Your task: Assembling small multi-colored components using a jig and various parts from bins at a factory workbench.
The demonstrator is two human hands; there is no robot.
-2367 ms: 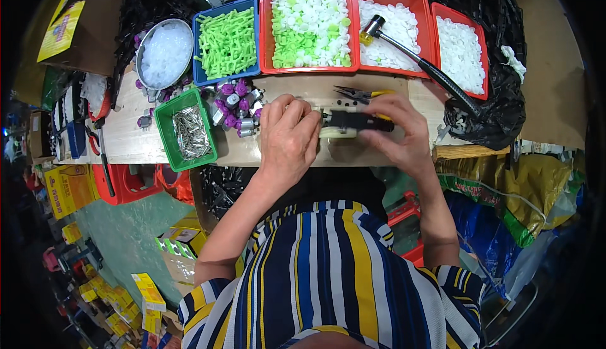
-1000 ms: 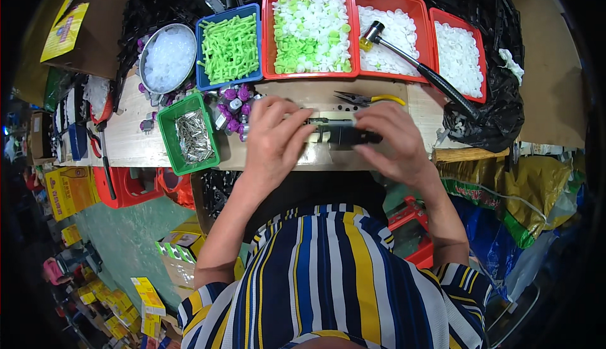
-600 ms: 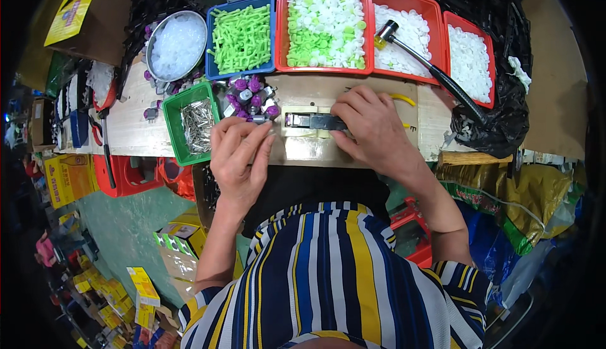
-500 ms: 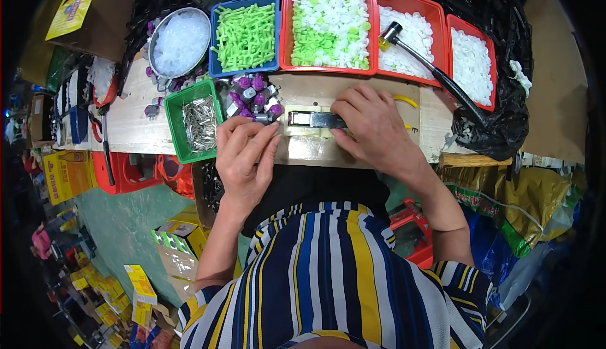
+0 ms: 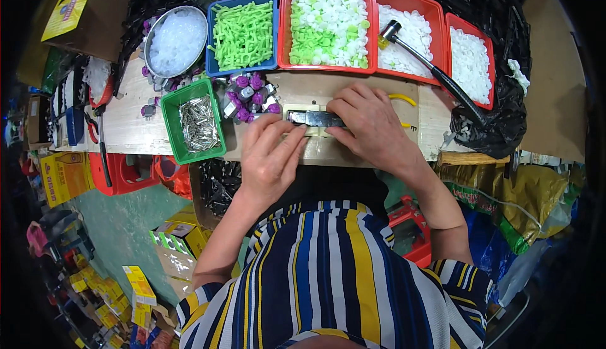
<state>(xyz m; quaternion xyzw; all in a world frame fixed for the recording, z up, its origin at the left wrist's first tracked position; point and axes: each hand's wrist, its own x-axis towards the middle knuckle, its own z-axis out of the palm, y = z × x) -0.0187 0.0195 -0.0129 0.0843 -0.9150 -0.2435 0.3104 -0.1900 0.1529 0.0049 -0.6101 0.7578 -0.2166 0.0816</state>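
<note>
On my far left the view darkens, and the goods there are too blurred to sort out. The counter [image 5: 129,137] lies bare up to the green bin [image 5: 220,148] of metal pins [image 5: 201,122]; a narrow gap parts that bin from my left hand [image 5: 268,159]. Purple-and-grey parts [image 5: 252,96] are heaped just behind it. That hand slants in, back upward, fingertips drawn toward the thumb by the front left of the cream block [image 5: 295,108]; I can't tell whether anything is pinched there. The black casing [image 5: 312,118] lies lengthwise on the block, near the counter's front edge, with a bare strip between. My right hand [image 5: 372,125] arches over and grips the casing's right end between thumb and fingers, hiding that end. Of the pliers [image 5: 404,100] only yellow handles show. Farther right, the hammer [image 5: 435,71] slants across the red bins [image 5: 444,65].
</note>
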